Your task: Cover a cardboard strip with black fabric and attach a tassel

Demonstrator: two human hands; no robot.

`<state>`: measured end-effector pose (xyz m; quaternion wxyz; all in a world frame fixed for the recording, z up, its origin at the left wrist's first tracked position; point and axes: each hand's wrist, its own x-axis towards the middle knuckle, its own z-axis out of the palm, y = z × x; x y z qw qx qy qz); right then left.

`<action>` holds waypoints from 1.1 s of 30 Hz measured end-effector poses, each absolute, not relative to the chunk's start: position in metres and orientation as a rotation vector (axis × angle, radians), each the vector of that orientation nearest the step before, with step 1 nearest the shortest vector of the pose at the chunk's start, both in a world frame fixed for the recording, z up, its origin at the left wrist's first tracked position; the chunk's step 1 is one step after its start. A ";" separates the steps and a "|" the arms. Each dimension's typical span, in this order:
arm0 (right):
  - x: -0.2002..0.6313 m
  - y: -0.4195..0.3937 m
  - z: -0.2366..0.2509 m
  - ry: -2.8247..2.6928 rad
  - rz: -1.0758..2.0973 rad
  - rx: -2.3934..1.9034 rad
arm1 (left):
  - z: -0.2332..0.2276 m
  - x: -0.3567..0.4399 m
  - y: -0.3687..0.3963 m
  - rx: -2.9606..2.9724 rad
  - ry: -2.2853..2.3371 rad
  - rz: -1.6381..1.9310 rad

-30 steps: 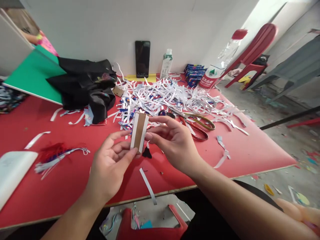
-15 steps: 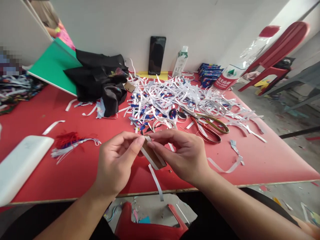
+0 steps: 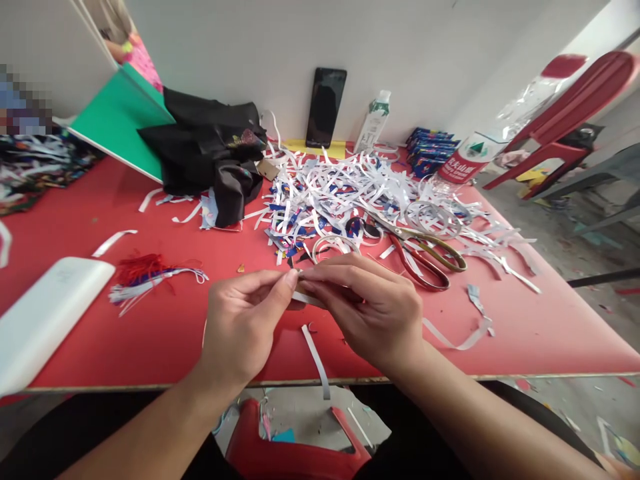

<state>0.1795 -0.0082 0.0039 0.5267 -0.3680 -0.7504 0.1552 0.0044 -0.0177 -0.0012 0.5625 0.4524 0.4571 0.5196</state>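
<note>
1. The left hand is pinching one end of a small piece of card between thumb and forefinger.
2. The right hand is grasping the same card from the other side, its fingers curling over it; the grip of the hidden fingertips cannot be told.
3. The card is sitting between both hands, above the near part of the red table; a white edge is showing, and the fingers are covering most of the rest.
4. A loose white strip is lying just below the hands, its lower end hanging over the table edge.
5. A heap of paper strips is spreading beyond the hands, with scissors lying at its near right side.
6. A bundle of threads is lying left of the left hand, near a white slab.
7. A phone is leaning against the wall, and a small bottle is standing beside it.
</note>
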 end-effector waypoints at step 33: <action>0.185 -0.008 0.006 -1.724 0.601 -1.031 | 0.006 0.009 -0.028 1.310 1.106 1.262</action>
